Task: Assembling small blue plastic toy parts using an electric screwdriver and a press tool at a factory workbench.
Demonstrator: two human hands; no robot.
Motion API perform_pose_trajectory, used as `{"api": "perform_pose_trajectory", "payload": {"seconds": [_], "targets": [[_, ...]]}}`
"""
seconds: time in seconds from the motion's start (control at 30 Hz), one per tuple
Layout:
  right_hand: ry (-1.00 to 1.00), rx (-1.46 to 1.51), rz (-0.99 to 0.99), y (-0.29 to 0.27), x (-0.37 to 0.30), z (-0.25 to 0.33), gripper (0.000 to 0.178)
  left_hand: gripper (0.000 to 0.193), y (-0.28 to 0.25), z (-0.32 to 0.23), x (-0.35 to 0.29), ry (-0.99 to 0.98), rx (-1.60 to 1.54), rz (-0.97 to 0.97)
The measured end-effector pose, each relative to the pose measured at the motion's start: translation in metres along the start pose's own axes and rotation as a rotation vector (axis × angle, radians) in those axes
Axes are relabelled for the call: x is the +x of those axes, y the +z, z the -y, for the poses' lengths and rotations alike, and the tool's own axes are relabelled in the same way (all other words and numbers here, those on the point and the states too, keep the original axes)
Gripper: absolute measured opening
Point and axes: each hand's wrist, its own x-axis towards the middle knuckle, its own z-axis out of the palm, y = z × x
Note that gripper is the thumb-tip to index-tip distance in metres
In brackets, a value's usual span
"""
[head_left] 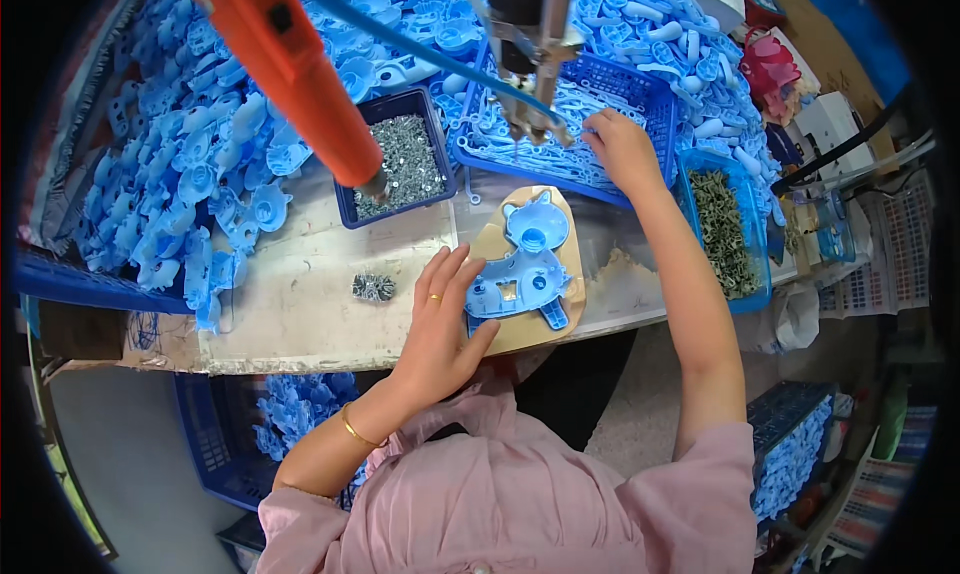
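A light-blue plastic shell point(515, 282) shaped like an animal, its hollow side up, sits on a tan fixture board point(568, 319) at the table's front edge. My left hand point(440, 319) lies against the shell's left side, its fingers stretched out. My right hand point(627, 152) reaches into a blue basket point(645, 99) heaped with thin light-blue plastic strips point(520, 139). Its fingers are bent and pressed together at the tips among the strips; whatever they pinch is hidden.
An orange electric screwdriver point(300, 74) hangs above a dark-blue bin point(350, 214) of small screws. A metal fixture point(530, 54) hangs over the basket. Blue shells point(200, 144) are piled at left. A tub point(755, 299) of dark metal parts stands right; a small screw clump point(373, 288) lies on the table.
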Motion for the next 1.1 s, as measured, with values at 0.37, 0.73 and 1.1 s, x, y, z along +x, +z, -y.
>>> {"api": "perform_pose_trajectory", "payload": {"seconds": [0.37,0.73,1.1], "targets": [[0.457,1.341,-0.022,-0.065,-0.065,0.096,0.019,0.057,-0.008,-0.027,0.044,0.255,0.196,-0.25],[0.626,0.263,-0.254,-0.096,-0.165,-0.051,0.018,0.026,0.004,-0.032,0.038,-0.086,-0.141,0.056],[0.772,0.465,-0.194,-0.107,-0.17,-0.092,0.012,0.021,0.013,-0.032,0.032,-0.007,-0.197,0.128]]}}
